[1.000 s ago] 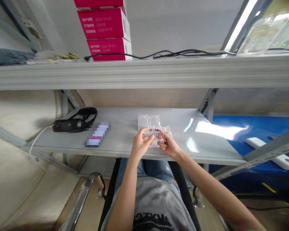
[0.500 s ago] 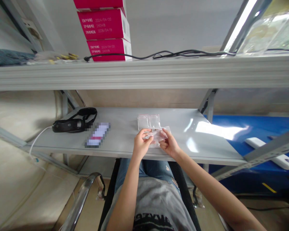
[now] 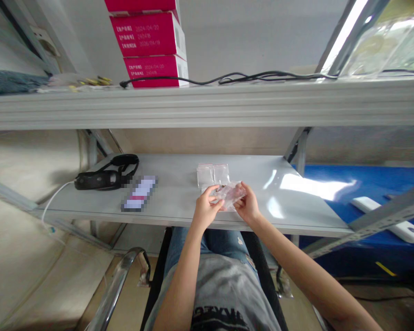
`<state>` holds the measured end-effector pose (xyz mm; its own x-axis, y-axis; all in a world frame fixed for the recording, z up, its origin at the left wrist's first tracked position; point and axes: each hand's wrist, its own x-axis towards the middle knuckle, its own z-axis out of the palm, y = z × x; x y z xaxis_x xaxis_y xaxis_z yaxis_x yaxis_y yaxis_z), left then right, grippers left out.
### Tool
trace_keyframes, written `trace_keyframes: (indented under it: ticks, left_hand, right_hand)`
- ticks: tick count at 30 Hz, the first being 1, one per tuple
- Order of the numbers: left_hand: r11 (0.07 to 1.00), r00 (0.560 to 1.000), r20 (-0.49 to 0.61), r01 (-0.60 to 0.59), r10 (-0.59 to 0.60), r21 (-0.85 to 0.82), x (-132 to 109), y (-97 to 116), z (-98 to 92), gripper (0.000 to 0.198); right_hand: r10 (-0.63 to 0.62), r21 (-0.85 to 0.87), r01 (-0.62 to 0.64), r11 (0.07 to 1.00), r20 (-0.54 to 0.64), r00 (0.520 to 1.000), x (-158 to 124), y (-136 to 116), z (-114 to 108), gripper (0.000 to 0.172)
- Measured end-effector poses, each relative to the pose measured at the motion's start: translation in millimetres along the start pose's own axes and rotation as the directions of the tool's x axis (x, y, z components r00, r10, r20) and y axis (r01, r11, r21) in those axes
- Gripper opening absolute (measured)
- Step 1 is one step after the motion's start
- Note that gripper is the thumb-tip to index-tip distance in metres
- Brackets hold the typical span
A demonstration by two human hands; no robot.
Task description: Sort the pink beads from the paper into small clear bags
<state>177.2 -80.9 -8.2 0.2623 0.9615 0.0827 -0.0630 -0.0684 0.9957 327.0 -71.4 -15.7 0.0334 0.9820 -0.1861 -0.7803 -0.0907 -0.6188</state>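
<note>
Clear plastic bag (image 3: 229,195), pinched at both edges by left hand (image 3: 205,208) and right hand (image 3: 247,207), is held over grey shelf (image 3: 296,207).

The small plastic bag (image 3: 232,195) is clear with a pinkish-brown tint, and the two flat bags (image 3: 213,174) behind it have thin red top edges. The cartons (image 3: 148,34) are magenta with white print. The shelf (image 3: 207,108) is pale grey, the strap (image 3: 106,180) black, the jeans (image 3: 186,241) faded blue, and the T-shirt (image 3: 224,294) grey with black lettering
</note>
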Motion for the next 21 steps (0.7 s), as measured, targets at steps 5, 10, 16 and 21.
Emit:
trace_keyframes:
  ticks: [5, 10, 16, 21]
  left_hand:
    - [0.999, 0.999, -0.047, -0.022, 0.024, 0.027, 1.1, 2.1, 1.4, 0.04]
    - [0.996, 0.995, -0.087, -0.046, 0.053, 0.076, 2.3, 1.1, 3.9, 0.042]
    - [0.996, 0.995, -0.068, -0.065, 0.068, 0.055, 0.2, 3.1, 9.0, 0.047]
    - [0.992, 0.995, -0.054, -0.077, 0.083, 0.101, -1.1, 2.5, 11.4, 0.043]
  right_hand:
    - [0.002, -0.002, -0.002, 1.0, 0.002, 1.0, 0.6, -1.5, -0.7, 0.026]
    - [0.025, 0.038, -0.023, 0.999, -0.066, 0.997, 2.2, -0.7, -1.7, 0.029]
    - [0.087, 0.081, -0.083, 0.993, -0.058, 0.995, 6.5, 0.2, -7.3, 0.034]
    - [0.108, 0.062, -0.103, 0.993, -0.089, 0.99, 8.1, 0.5, -8.6, 0.034]
